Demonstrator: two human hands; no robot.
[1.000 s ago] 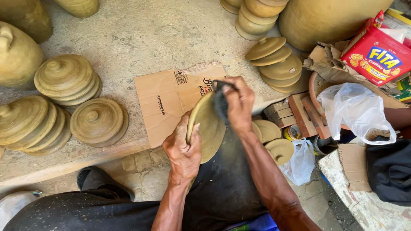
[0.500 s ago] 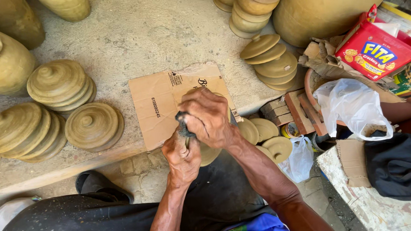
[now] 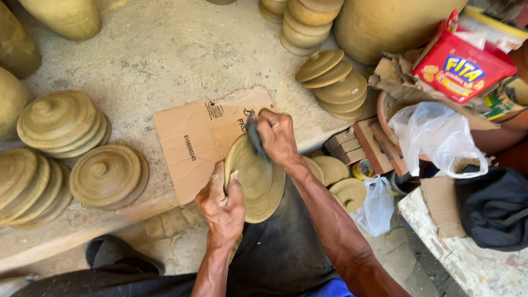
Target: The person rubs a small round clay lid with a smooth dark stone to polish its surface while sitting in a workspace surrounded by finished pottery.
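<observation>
Presently, item one: a round clay lid [image 3: 259,181], dull olive, held over my lap just in front of a flat sheet of cardboard [image 3: 201,136] on the concrete ledge [image 3: 153,52]. My left hand [image 3: 222,204] was clamped on its near edge, thumb on the face, fingers wrapped behind. My right hand [image 3: 277,136] was closed around a small dark tool [image 3: 254,134], pressed to the lid's upper rim.

Handling, as I judged it: stiff but unfired by the look of it, so brittle at the thin rim and apt to chip or crack if squeezed or knocked; moderate weight for its width; dry, matte surface, little risk of slipping. Best hold was at the edge with support spread behind the disc, never by the rim alone.

Item two: stacks of like lids, each with a knob on top, to my left [image 3: 61,124] and another leaning row [image 3: 335,83] to the right, well apart from my hands.

Item three: tall clay pots [image 3: 400,15] along the back of the ledge.

Item four: a red cardboard box [image 3: 462,65], a clear plastic bag [image 3: 435,138] and a dark cloth bundle [image 3: 504,206] on the right, near a pale worn bench [image 3: 477,270]
</observation>
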